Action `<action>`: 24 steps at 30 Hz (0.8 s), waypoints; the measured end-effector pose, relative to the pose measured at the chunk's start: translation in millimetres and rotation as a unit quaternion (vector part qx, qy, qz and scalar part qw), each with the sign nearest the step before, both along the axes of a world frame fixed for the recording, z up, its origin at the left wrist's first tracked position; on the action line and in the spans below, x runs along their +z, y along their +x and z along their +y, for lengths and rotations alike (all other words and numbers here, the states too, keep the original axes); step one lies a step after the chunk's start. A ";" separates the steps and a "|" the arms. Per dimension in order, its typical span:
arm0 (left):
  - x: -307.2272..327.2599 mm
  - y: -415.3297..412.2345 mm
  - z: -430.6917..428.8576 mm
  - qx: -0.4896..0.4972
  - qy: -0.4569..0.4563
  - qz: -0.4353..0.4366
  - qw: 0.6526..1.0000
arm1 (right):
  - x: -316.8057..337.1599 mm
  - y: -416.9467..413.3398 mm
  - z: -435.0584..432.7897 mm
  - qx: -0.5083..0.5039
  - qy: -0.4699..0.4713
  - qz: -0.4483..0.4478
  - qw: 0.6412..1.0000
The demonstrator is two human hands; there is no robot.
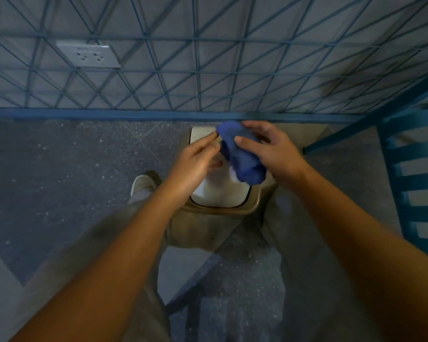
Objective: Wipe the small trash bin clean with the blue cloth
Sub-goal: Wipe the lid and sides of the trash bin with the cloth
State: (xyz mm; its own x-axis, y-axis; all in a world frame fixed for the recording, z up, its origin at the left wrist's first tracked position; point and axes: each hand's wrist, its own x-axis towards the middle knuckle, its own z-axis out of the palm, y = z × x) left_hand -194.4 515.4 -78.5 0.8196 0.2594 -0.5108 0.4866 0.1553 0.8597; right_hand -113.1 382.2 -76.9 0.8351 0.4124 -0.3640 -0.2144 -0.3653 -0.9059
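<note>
Cloth first: the blue cloth [242, 156] is hanging bunched in the air, directly above the small trash bin [220, 210], and is covering part of the bin's white lid from this view. Whether the cloth's lower end is touching the lid cannot be told. The right hand [274, 149] is gripping the cloth, with its thumb pressing on the near face and its fingers curling over the top edge. The left hand [193, 164] is reaching in from the other side, its fairly straight fingers meeting the cloth's left edge; motion blur is hiding whether it is pinching the fabric or only touching it. Both bare forearms are stretching in from the bottom corners of the view.

The bin, tan-bodied with a tan rim, is standing on the speckled grey floor [59, 169] close to the wall, between the person's 2 legs in beige trousers. 1 light shoe [142, 185] is showing just left of the bin, beside the left wrist. A blue lattice [208, 70] is running across the grey wall behind, with a white socket plate [89, 54] sitting behind it at upper left. A blue slatted frame [415, 183] is standing at the right edge.
</note>
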 end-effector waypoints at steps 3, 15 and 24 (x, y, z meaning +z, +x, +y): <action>-15.3 -2.5 19.5 -0.151 0.399 -0.016 0.904 | -11.3 30.3 -1.1 -0.089 -0.015 0.017 0.996; -48.3 -4.1 31.4 -0.220 0.440 0.035 0.870 | -45.6 58.7 59.9 0.206 -0.419 -0.161 0.870; -56.4 -5.4 33.0 -0.197 0.457 0.016 0.867 | -47.1 45.0 117.8 0.312 -0.381 -0.215 0.843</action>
State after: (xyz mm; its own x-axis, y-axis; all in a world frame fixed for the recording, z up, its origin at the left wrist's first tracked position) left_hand -199.8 548.4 -134.9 0.9261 0.2703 -0.2632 0.3723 -0.7677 0.5216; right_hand -68.1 500.0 -123.9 0.6637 0.6045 -0.4405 0.5245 -0.7960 -0.3021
